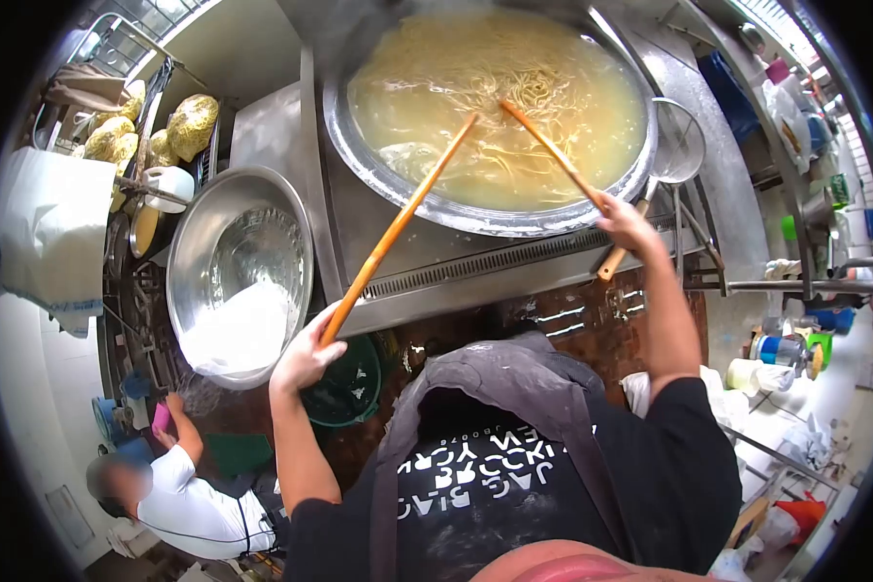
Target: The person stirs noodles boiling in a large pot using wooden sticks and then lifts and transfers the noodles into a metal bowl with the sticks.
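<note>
Black shirt (pixel 689 475) fills my lower view. I see left hand (pixel 306 356) closed round one stick (pixel 398 230), right hand (pixel 625 223) closed round another stick (pixel 551 152). Tips slightly apart, at the noodles (pixel 535 89) in the big pot (pixel 514 222). Strainer (pixel 678 141) at pot's right rim, steel bowl (pixel 186 242) near left hand.

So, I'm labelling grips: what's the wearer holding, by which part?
Left hand holds one stick, right hand another stick, both near the end away from the noodles.
</note>
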Tool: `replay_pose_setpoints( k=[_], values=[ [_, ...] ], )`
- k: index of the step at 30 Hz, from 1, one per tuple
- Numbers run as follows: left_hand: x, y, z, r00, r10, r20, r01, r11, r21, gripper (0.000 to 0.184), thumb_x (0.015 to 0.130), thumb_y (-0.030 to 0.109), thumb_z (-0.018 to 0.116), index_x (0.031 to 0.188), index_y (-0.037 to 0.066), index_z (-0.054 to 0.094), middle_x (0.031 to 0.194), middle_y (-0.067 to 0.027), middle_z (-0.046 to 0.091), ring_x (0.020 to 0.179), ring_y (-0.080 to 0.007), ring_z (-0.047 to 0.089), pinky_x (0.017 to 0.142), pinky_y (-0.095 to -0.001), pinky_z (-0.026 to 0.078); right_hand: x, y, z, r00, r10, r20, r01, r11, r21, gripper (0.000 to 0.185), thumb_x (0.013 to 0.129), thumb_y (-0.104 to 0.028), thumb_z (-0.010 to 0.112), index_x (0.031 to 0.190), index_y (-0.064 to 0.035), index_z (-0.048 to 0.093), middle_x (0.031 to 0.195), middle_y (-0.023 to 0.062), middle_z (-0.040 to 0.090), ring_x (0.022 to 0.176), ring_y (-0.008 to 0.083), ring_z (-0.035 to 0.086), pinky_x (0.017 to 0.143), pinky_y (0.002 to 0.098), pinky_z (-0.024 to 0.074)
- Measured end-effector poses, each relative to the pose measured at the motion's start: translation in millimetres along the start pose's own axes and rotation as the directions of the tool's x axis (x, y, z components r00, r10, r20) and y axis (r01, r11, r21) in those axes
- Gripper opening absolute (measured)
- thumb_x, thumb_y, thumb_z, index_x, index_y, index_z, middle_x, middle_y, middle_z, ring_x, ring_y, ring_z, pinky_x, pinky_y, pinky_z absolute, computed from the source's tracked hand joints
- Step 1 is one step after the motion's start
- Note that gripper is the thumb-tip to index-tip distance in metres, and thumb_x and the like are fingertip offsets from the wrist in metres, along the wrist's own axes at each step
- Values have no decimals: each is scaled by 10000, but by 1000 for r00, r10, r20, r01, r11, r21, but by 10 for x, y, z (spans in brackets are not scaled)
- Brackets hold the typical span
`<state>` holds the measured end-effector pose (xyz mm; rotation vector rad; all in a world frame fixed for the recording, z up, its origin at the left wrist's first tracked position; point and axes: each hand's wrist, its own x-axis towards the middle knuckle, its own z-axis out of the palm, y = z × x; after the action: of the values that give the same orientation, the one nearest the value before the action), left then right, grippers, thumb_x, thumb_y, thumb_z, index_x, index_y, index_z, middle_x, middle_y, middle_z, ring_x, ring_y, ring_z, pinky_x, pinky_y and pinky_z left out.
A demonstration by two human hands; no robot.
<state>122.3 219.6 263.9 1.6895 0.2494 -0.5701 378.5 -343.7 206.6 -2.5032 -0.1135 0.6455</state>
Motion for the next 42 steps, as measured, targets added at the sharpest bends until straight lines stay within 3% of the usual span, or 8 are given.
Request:
replay_pose_setpoints(
  k=[6,12,23,24,26,29,33,42],
  values=[
    [-511,-232,61,973,77,-217,-84,996,-23,758,873,22,700,1548,-20,356,1497,-121,464,1350,-179,436,1119,-279,331,589,-999,656,986,-162,-38,166,973,161,462,893,-180,645,1334,-73,558,977,215,671,867,321,635,802,428,513],
    [-447,-416,-13,957,35,-289,-84,983,-160,721,885,23,666,1536,-37,362,1535,-169,451,1455,-233,383,1208,-328,255,-378,-660,-529,995,-80,-55,68,980,-189,511,888,-126,646,1391,-85,564,1043,214,695,938,335,677,831,412,523],
    [2011,467,-7,982,51,-183,66,813,579,632,876,120,596,1475,124,393,1071,-294,683,981,-475,659,870,-517,514,-1244,-481,-1306,991,-17,-130,-14,972,-233,457,904,-92,686,1334,-40,541,921,208,634,807,312,575,830,396,498],
    [2404,169,13,947,271,-173,-104,767,634,631,878,102,623,1481,117,440,968,-189,667,813,-325,667,800,-424,527,-1284,-552,-1350,989,-11,-144,-24,971,-237,426,909,-90,668,1312,-39,538,910,221,630,807,343,581,829,415,497],
    [2501,524,234,984,102,-144,21,741,671,668,870,106,640,1505,133,434,968,-170,655,771,-242,635,766,-371,527,-1219,-470,-1415,982,-32,-185,-30,946,-323,374,911,-78,632,1267,-42,521,911,255,632,842,410,600,825,475,491],
    [2230,674,284,993,78,-91,-20,856,517,648,855,114,645,1473,103,451,1215,-286,650,1153,-403,632,1005,-422,483,-906,-124,-1576,960,-117,-256,-32,859,-511,265,919,-79,563,1166,-70,468,928,306,643,953,499,620,820,593,466],
    [1570,131,20,992,112,-56,-102,981,163,696,849,64,677,1505,47,445,1361,-87,584,1231,-181,553,1072,-305,415,-81,-250,-1757,983,-140,-118,38,784,-619,244,943,-94,529,1186,-72,535,981,260,667,977,473,629,840,552,489],
    [-281,-276,547,940,20,-341,-14,1000,20,728,844,-36,634,1532,-14,396,1507,-131,505,1431,-207,435,1197,-320,283,2107,-598,-380,975,-207,77,217,835,-506,225,939,-152,535,1135,-81,619,1052,226,699,1010,423,663,847,497,523]
  ],
)
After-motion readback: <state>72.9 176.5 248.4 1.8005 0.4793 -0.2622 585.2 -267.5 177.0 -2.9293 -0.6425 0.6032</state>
